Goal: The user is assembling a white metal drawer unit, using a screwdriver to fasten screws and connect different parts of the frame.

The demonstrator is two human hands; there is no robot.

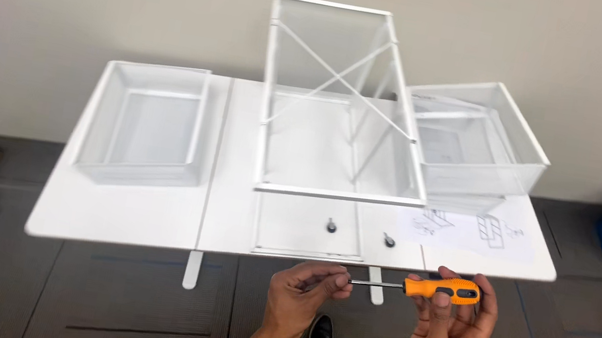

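hands [375,308] off table edge [143,236], right gripping orange screwdriver [428,288]

1 head view, looking down, table [140,207] near

Bright even indoor light, soft faint shadows, sharp center, slight wide-angle bend at edges

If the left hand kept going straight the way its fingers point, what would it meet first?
The left hand points right along the screwdriver it pinches by the tip, so it would probably meet the right hand gripping the orange handle.
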